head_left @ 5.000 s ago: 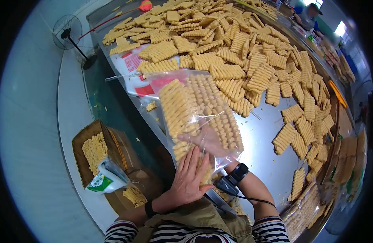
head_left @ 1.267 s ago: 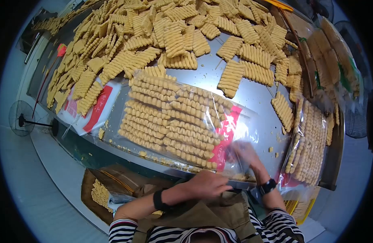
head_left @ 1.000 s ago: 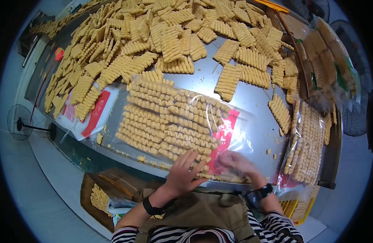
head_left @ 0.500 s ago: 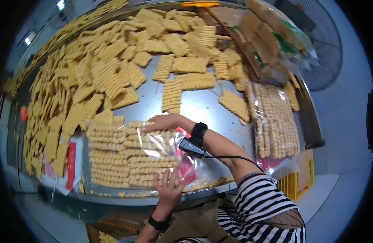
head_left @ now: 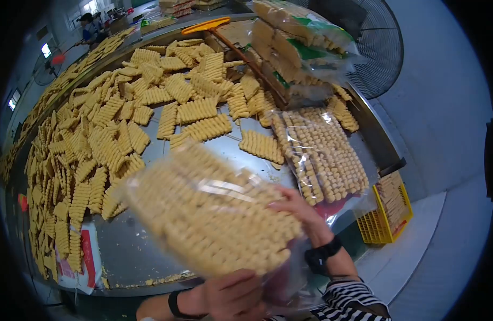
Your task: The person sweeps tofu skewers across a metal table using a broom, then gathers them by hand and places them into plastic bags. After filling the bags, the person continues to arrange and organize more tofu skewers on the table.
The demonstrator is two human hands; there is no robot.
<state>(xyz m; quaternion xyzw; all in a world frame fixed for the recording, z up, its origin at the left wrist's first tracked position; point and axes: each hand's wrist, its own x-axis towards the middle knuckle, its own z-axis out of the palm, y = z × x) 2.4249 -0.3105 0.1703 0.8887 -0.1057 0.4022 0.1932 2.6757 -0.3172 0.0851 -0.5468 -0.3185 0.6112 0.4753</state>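
Filled bag (head_left: 214, 219): hanging tilted and blurred above the surface's (head_left: 134, 251) near edge;
Left grip (head_left: 233, 294): clamping its lower end;
Right grip (head_left: 294, 208): clasping its right side;
Second bag (head_left: 321, 155): lying beside the right edge.

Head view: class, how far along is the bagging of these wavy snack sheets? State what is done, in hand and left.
Done: one packed bag lies on the table, with stacked bags behind it. In hand: the left hand and right hand hold a filled bag above the table. Left: many loose sheets cover the table.
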